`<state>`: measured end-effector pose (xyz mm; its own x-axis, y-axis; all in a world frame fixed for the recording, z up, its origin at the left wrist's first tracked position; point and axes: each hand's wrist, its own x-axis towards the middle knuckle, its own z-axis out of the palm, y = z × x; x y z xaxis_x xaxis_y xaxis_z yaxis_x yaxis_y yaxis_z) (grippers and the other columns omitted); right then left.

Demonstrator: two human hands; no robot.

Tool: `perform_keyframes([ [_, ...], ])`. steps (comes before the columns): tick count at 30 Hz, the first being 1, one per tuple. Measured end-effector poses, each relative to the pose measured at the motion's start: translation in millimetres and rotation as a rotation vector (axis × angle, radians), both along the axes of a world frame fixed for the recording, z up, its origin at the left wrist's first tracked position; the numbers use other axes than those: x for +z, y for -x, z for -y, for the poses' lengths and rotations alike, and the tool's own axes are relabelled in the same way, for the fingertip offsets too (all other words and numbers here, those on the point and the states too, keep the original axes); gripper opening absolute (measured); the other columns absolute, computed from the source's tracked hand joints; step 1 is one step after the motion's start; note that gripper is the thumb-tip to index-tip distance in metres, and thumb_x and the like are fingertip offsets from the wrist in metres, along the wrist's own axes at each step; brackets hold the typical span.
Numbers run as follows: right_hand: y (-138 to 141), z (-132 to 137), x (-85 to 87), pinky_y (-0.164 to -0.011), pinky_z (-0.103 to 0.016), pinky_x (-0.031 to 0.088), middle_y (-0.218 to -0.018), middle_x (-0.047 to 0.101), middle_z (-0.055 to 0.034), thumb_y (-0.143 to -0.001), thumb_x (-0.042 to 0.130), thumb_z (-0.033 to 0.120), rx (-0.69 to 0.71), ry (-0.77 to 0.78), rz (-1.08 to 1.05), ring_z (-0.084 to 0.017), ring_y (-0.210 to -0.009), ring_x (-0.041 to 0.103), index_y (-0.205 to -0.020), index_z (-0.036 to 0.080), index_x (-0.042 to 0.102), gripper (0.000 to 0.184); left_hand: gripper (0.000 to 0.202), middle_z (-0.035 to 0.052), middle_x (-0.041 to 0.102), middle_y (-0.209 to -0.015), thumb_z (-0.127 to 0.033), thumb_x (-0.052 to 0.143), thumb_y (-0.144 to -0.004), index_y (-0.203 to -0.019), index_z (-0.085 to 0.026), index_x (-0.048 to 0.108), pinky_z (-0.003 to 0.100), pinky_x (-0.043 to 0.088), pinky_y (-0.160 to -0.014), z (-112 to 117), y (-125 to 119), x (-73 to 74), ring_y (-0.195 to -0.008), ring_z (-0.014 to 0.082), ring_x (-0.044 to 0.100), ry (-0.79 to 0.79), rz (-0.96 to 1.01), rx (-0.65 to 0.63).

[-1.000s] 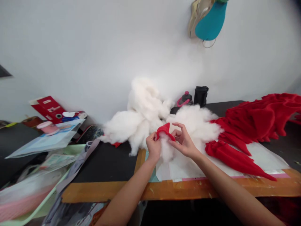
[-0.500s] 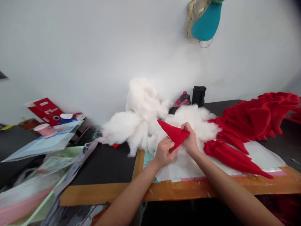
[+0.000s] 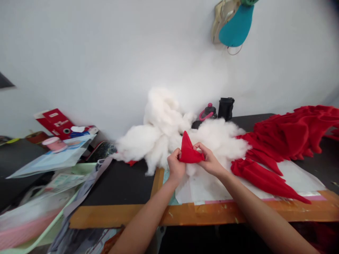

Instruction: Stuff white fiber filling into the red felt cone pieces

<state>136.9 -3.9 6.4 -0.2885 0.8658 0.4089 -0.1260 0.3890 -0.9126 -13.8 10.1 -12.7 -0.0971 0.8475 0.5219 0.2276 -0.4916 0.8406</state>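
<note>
Between my hands is a red pointed cloth piece (image 3: 188, 151), cone-shaped, its tip pointing up. My left hand (image 3: 177, 165) grips its lower left edge with curled fingers. On the other side, my right hand (image 3: 208, 160) pinches the lower right edge between thumb and fingers. Whether anything is inside the cloth cannot be seen. White fluffy stuffing (image 3: 164, 123) is heaped just behind, and another tuft of it lies behind my right hand. To the right, a long red cloth cone (image 3: 267, 178) lies on white paper (image 3: 212, 187).
A big pile of red cloth pieces (image 3: 293, 130) covers the table's right side. Behind the stuffing stand a dark bottle with a pink loop (image 3: 208, 112) and a black container (image 3: 226, 108). At left are a green-rimmed basket (image 3: 53, 225), a pink-lidded tub (image 3: 54, 144) and a red box (image 3: 58, 123).
The red cloth cone has turned from pointing up-left to pointing upright. My left hand has moved left and up to its lower left edge; my right hand has shifted slightly lower.
</note>
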Motion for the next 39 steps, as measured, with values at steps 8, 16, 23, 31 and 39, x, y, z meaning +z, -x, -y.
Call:
perform_keyframes([
  [8,3,-10,-19.6,-0.051,-0.023,0.02,-0.054,0.031,0.0065,-0.062,0.05,0.015,-0.494,-0.034,0.09,-0.009,-0.055,0.029,-0.058,0.021,0.03,0.021,0.027,-0.0049,0.031,-0.057,-0.013,0.058,-0.069,-0.061,-0.018,0.033,0.023,0.026,-0.05,11,-4,1.2,-0.054,0.0088,0.031,-0.089,-0.094,-0.221],
  [16,-5,-12,-6.0,-0.062,-0.024,0.039,-0.082,0.056,0.0006,-0.069,0.058,0.013,-0.289,-0.099,-0.155,-0.013,-0.072,0.051,-0.075,0.021,0.044,0.018,0.045,0.0066,0.05,-0.11,-0.017,0.064,-0.074,-0.11,-0.023,0.039,0.023,0.053,-0.062,12,-12,-2.4,-0.079,0.0129,0.062,0.022,0.033,-0.229],
  [23,-3,-4,3.8,-0.064,-0.027,0.042,-0.081,0.059,0.0007,-0.076,0.06,0.016,-0.186,-0.072,-0.032,-0.015,-0.069,0.055,-0.117,0.025,0.046,0.043,0.024,-0.0024,0.056,-0.076,-0.017,0.065,-0.066,-0.085,-0.018,0.051,0.018,0.04,-0.045,6,-4,5.7,-0.051,0.008,0.05,0.194,0.115,-0.176],
  [31,-4,-4,2.0,-0.054,-0.024,0.031,-0.069,0.05,0.0026,-0.071,0.056,0.019,-0.237,-0.042,-0.024,-0.011,-0.061,0.042,-0.077,0.02,0.046,0.012,0.008,-0.0005,0.057,-0.066,-0.012,0.056,-0.068,-0.075,-0.014,0.059,0.024,0.037,-0.057,9,-6,2.0,-0.061,0.0123,0.047,0.061,-0.116,-0.292],
  [39,1,-8,-15.9,-0.048,-0.026,0.017,-0.051,0.025,0.0053,-0.072,0.05,0.025,-0.539,0.075,-0.057,-0.01,-0.052,0.024,-0.055,0.023,0.027,0.028,0.025,-0.0032,0.038,-0.054,-0.009,0.052,-0.07,-0.055,-0.018,0.034,0.026,0.025,-0.051,14,-10,-9.4,-0.052,0.0102,0.035,-0.182,-0.385,-0.506],
])
